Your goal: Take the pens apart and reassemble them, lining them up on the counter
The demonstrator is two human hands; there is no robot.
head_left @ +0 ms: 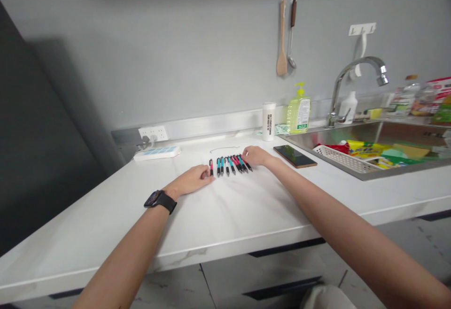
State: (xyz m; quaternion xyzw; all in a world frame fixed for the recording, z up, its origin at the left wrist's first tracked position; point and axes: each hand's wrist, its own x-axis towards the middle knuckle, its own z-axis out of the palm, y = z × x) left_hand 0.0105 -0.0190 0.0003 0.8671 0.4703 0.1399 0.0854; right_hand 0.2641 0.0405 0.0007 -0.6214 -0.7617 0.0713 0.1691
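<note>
- Desk: white, pale-veined top; a row of pens lies on it between the two hands, points towards the near edge.
- Row: red, teal and white barrels with black lower sections; spacing is wider at the left and tighter at the right, where the pens lie at a slant.
- Left hand: at the left end of the row, thumb and fingers beside the red pen, which lies slightly apart from its neighbour. Whether the grip is closed on it cannot be told.
- Left wrist: bears a black watch.
- Right hand: fingers bent at the upper ends of the rightmost pens. Whether the grip pinches any of them cannot be told.
- Behind the row: a thin dark strand on the desk.
- Right of the right hand: a phone, lying flat.
- Behind the phone: a white cylinder with dark lettering, upright, and a yellow-green pump bottle.
- Far right: a metal sink containing a white perforated basket and coloured packets, with a curved tap above.
- Left rear: a white block with pale blue panels.
</note>
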